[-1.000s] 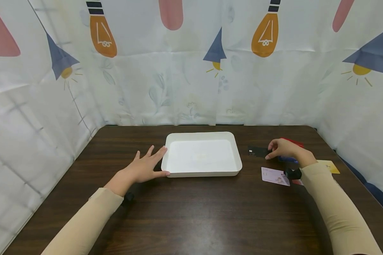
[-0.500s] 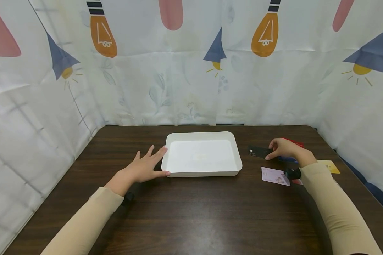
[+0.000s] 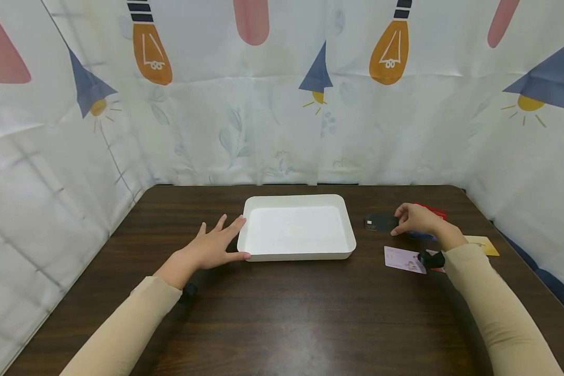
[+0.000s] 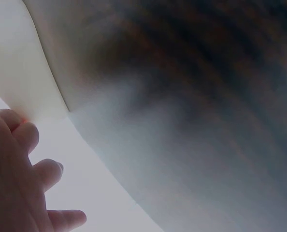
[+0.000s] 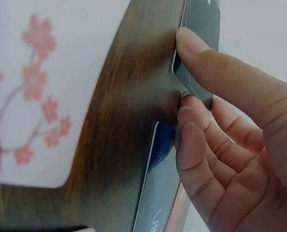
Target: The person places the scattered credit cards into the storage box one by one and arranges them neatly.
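A white rectangular tray (image 3: 297, 230) lies on the dark wooden table, its inside bare. My left hand (image 3: 212, 245) rests at the tray's left side with fingers spread, thumb at the near corner and a fingertip at the rim. In the left wrist view, the left hand's fingers (image 4: 47, 174) lie close to the pale tray wall. To the tray's right, my right hand (image 3: 415, 219) pinches a black card (image 3: 379, 223) marked VIP by its right end. The right wrist view shows the thumb on one face of that black card (image 5: 204, 29), with the other fingers curled behind or below it.
Around the right hand lie a pale pink card with blossoms (image 3: 403, 259), a blue card (image 3: 422, 236), a red card (image 3: 434, 211) and a yellow card (image 3: 485, 245). Another reddish card shows partly under the right wrist. A patterned white curtain (image 3: 282, 130) surrounds the table.
The black card's tilt has shifted slightly in the right hand's fingers, showing more of its face. Both hands have otherwise hardly moved, and the tray has stayed put.
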